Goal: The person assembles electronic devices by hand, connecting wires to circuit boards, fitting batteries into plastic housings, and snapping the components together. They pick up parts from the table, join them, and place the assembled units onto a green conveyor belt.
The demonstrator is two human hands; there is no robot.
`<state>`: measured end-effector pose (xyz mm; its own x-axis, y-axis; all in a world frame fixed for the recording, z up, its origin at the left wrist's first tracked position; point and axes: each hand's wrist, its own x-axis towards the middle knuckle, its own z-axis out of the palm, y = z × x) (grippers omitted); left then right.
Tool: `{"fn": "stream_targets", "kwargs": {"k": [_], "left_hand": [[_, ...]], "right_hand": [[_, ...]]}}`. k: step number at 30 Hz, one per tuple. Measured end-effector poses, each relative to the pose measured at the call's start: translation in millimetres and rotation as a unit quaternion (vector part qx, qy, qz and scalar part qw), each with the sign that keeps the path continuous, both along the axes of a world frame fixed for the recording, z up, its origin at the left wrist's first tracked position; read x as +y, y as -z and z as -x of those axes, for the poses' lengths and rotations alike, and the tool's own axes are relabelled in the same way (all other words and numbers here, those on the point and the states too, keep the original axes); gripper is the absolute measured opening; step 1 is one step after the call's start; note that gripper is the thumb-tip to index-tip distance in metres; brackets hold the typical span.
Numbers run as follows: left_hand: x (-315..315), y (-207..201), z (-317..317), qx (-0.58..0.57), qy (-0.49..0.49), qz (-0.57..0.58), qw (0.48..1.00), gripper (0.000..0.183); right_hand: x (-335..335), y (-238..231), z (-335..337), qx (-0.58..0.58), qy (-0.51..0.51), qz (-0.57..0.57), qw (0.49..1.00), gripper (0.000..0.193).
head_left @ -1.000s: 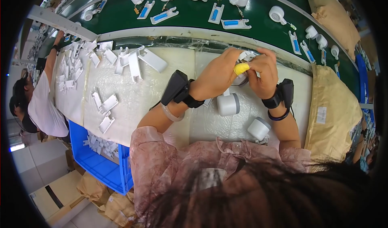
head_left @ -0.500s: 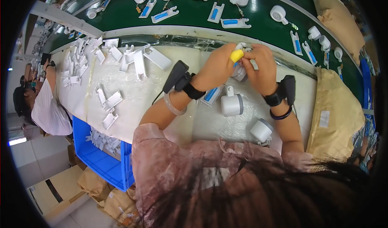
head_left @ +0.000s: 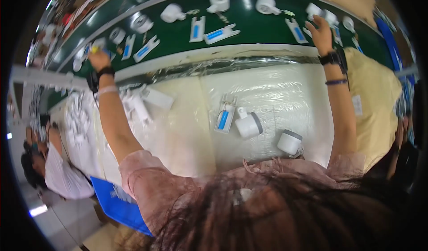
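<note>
My left hand (head_left: 99, 60) reaches over the far left of the green conveyor belt, with a yellow cover (head_left: 94, 49) at a fingertip. Beside it lies a small white part (head_left: 100, 42); blur hides whether the fingers grip anything. At the far right, my right hand (head_left: 322, 36) is open above the belt, fingers spread, close to a white round housing (head_left: 314, 10) and a second housing (head_left: 330, 17). On the bench between my arms rest a white handle shell with a blue battery (head_left: 224, 117), a white-and-grey round housing (head_left: 248, 124) and another such housing (head_left: 290, 142).
The green belt (head_left: 178, 33) carries several round housings wired to battery shells. White plastic shells (head_left: 157, 97) are piled on the bench's left side, above a blue crate (head_left: 117, 208). A brown paper sack (head_left: 372, 99) stands at right. Another person (head_left: 62, 171) sits at far left.
My hands, which were together over the bench working on a white part, have parted: the left went far left, the right went right, both onto the belt. The view has shifted too.
</note>
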<state>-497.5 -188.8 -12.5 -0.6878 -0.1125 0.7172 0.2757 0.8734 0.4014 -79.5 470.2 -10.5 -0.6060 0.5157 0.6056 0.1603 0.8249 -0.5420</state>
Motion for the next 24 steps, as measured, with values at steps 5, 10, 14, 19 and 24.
{"fn": "stream_targets", "kwargs": {"k": [5, 10, 14, 19, 24], "left_hand": [[43.1, 70.3, 10.1, -0.066, -0.274, -0.013, 0.959, 0.068], [74.8, 72.0, 21.2, -0.317, -0.029, 0.010, 0.948, 0.063], [80.3, 55.2, 42.0, -0.254, 0.111, 0.155, 0.948, 0.060], [222.3, 58.1, -44.5, -0.265, 0.235, 0.121, 0.927, 0.056], [318.6, 44.0, -107.0, -0.282, 0.377, 0.085, 0.878, 0.053]], "right_hand": [[61.1, 20.2, -14.0, -0.125, 0.236, 0.026, 0.963, 0.062], [86.8, 35.8, -12.0, -0.184, 0.458, -0.064, 0.868, 0.065], [100.3, 32.4, 6.0, -0.187, 0.387, 0.074, 0.900, 0.069], [63.4, 39.6, 12.9, -0.277, 0.227, -0.040, 0.933, 0.060], [-9.6, 26.6, 46.0, -0.212, 0.030, -0.023, 0.977, 0.028]]}}
